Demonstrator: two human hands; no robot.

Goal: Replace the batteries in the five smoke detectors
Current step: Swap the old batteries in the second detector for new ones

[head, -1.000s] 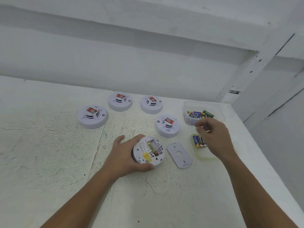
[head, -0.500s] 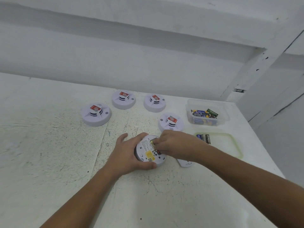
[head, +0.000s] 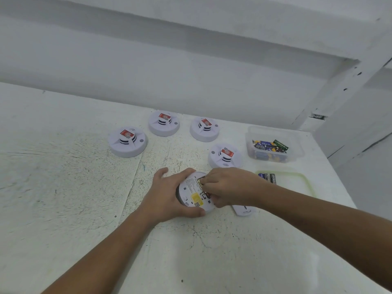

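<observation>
Right hand [head: 231, 187]: centre of frame, fingers curled down, tips pinching a battery [head: 200, 180] at the bay of the open detector [head: 192, 194]. A second ago this hand was off at the right, above the tub and lid. It has since crossed to the detector.

Left hand [head: 169, 196]: just left of centre, fingers and thumb wrapped round the detector's rim, steadying it face-down on the counter [head: 63, 187]. Its hold is unchanged.

Reading: the battery swap on this first unit is under way. Whether the pinched cell is going in or coming out cannot be told.

Cover [head: 244, 210]: lying flat just right of the detector, partly under the right forearm, not yet refitted.

Lid [head: 297, 177]: green-rimmed, right of centre, carrying two batteries [head: 269, 178] side by side at its left end.

Tub [head: 273, 132]: clear, upper right, holding mixed loose batteries.

Four detectors: closed, face-up, in an arc above the hands, at [head: 127, 142], [head: 163, 123], [head: 204, 129] and [head: 226, 155]. By appearance none has been opened, so most of the task remains.
</observation>
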